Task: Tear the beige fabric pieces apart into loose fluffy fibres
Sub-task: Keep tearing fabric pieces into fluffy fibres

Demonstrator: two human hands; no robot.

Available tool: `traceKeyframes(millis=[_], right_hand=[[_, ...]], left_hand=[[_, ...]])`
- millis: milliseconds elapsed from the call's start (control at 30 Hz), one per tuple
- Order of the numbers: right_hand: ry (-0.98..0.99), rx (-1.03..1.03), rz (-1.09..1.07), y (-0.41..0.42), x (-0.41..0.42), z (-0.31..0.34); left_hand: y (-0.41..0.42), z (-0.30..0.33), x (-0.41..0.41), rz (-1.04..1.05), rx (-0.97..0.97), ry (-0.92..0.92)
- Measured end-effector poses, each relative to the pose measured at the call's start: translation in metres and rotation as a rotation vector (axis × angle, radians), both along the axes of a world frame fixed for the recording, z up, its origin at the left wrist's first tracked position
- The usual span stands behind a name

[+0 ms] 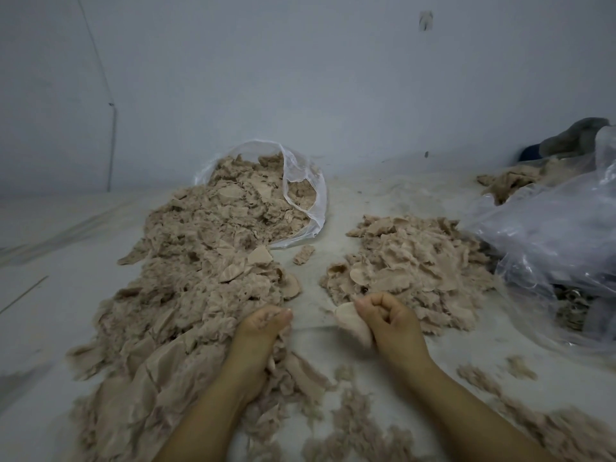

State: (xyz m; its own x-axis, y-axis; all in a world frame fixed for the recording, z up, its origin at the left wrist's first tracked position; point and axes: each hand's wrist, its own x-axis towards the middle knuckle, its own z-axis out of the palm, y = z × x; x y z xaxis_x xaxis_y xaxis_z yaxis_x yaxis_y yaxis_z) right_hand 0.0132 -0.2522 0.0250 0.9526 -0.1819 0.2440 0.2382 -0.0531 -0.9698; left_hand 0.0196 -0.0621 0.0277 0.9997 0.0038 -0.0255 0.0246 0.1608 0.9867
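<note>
Head view: right hand (386,316) pinching beige piece (353,323), long axis running toward body; left hand (265,323) gripping fluff, just beside, so near enough to grab w/ next pull.

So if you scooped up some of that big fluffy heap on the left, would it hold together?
Probably not: the big heap looks loose and shredded, so clumps would likely shed. It seems light and floppy, sagging round the left hand buried in it.

Bare floor strip (316,261) between piles (200,261) (416,261); apparently passable.
</note>
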Motion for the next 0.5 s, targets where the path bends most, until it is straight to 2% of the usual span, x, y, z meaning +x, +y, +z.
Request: traceKeyframes(millis=[200,333,500], right_hand=[[-0.026,-0.113,0.188,0.008,-0.008,0.003],[-0.046,-0.135,0.141,0.015,-0.008,0.002],[-0.019,-0.089,-0.018,0.009,-0.002,0.004]], left_hand=[[-0.015,-0.003,-0.01,-0.278,0.077,-0.022],[-0.019,0.002,-0.012,-0.207,0.07,-0.102],[-0.017,0.001,-0.008,-0.064,-0.022,-0.013]])
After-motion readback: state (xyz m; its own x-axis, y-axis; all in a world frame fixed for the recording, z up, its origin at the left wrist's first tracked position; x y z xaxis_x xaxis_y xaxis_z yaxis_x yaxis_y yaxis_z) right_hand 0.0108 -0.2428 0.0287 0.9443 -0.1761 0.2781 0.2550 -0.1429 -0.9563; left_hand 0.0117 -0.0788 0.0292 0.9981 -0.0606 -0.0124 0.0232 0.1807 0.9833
